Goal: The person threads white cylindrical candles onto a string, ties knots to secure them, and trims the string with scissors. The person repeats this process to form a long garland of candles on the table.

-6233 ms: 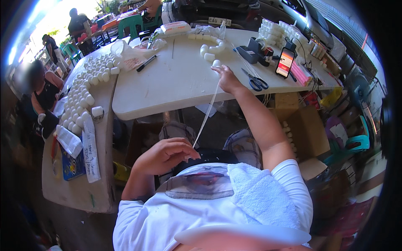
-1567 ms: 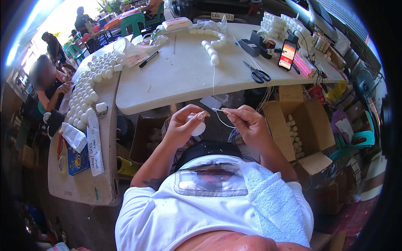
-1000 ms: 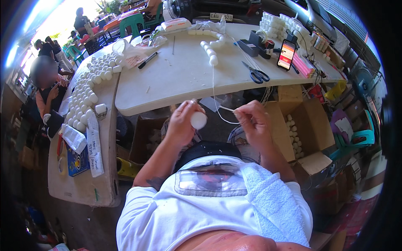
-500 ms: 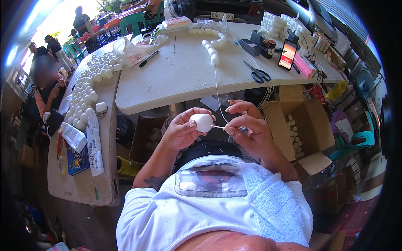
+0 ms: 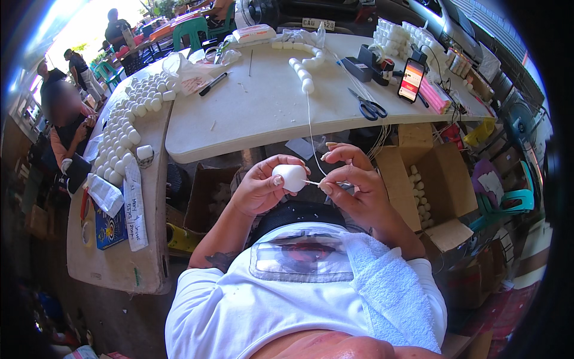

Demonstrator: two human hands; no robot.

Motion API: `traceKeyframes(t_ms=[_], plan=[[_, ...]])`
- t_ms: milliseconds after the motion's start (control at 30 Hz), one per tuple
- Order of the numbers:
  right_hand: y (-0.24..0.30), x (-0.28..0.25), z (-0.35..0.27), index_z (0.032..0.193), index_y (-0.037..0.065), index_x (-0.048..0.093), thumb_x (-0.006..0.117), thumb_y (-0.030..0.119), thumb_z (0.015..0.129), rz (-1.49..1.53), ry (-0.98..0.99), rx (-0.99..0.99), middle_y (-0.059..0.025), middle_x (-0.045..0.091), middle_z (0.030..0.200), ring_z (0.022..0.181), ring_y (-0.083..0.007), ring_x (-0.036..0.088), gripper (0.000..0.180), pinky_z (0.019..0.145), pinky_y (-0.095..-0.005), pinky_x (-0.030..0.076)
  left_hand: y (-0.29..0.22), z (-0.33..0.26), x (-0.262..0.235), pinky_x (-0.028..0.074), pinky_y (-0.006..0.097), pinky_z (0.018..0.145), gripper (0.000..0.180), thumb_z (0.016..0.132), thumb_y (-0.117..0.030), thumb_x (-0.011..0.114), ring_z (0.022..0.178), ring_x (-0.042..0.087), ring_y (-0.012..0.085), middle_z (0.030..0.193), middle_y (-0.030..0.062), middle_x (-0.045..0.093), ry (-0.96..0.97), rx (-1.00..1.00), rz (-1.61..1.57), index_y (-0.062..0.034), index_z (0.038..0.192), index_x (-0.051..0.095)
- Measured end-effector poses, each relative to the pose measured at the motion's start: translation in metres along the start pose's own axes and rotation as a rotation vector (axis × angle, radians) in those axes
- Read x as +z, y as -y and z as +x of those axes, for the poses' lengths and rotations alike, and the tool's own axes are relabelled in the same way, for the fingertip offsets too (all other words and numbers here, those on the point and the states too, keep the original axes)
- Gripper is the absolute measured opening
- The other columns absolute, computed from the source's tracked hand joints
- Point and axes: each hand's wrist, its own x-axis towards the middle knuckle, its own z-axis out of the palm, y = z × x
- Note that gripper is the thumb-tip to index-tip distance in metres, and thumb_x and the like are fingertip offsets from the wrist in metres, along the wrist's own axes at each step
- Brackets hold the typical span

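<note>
My left hand (image 5: 254,190) is closed around a white, marshmallow-shaped foam piece (image 5: 289,177), held above my lap. In my right hand (image 5: 354,190), thumb and fingers pinch a thin white cord (image 5: 310,128). A short, thin, pale length reaches from these fingertips to the right side of the foam piece; whether it is bare cord or a needle is too small to tell. From my right hand the cord runs up to a curved row of strung foam pieces (image 5: 303,78) on the white table (image 5: 257,122).
Many loose foam pieces (image 5: 122,131) cover the left table. Black scissors (image 5: 369,107), a marker (image 5: 213,84) and an upright phone (image 5: 411,79) are on the main table. An open cardboard box (image 5: 451,179) with foam pieces stands at right. Another person (image 5: 69,122) sits at far left.
The foam piece in my left hand has turned slightly, showing a squarer outline. Both hands stay nearly in place, the right one still pinching the cord.
</note>
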Motion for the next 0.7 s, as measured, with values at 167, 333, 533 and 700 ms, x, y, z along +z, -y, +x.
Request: traceKeyframes(t_ms=[167, 333, 533, 700], plan=[[0.003, 0.003, 0.002, 0.088, 0.006, 0.068, 0.072, 0.005, 0.08, -0.101, 0.027, 0.025, -0.0086, 0.057, 0.106, 0.113, -0.0266, 0.055, 0.009, 0.101, -0.0432, 0.039, 0.002, 0.002, 0.004, 0.053, 0.03, 0.085, 0.052, 0.081, -0.019, 0.076, 0.104, 0.061, 0.0227, 0.116, 0.0176, 0.059, -0.038, 0.024, 0.102, -0.0014, 0.125, 0.052], [0.002, 0.009, -0.003, 0.093, 0.01, 0.067, 0.073, 0.011, 0.081, -0.236, 0.058, 0.253, -0.0047, 0.064, 0.085, 0.087, -0.0186, 0.063, 0.014, 0.101, -0.0481, 0.036, 0.006, 0.005, 0.0, 0.05, 0.03, 0.089, 0.053, 0.078, -0.019, 0.079, 0.105, 0.06, 0.0205, 0.115, 0.0134, 0.061, -0.171, 0.149, 0.231, -0.0038, 0.122, 0.053], [-0.016, 0.023, -0.013, 0.092, 0.011, 0.066, 0.072, 0.009, 0.082, 0.064, -0.19, 0.33, -0.0031, 0.067, 0.084, 0.083, -0.0159, 0.065, 0.012, 0.101, -0.0522, 0.034, 0.009, 0.009, 0.0, 0.05, 0.031, 0.09, 0.051, 0.078, -0.013, 0.078, 0.105, 0.06, 0.0205, 0.116, 0.0136, 0.062, -0.246, 0.237, 0.242, -0.0055, 0.122, 0.054], [-0.028, 0.023, -0.013, 0.09, 0.011, 0.066, 0.073, 0.007, 0.08, -0.239, -0.222, 0.034, -0.0036, 0.068, 0.087, 0.084, -0.0181, 0.065, 0.013, 0.1, -0.0474, 0.036, 0.01, 0.011, 0.012, 0.053, 0.031, 0.088, 0.058, 0.079, -0.006, 0.076, 0.108, 0.06, 0.021, 0.117, 0.0129, 0.062, -0.278, 0.259, 0.334, -0.0074, 0.129, 0.047]])
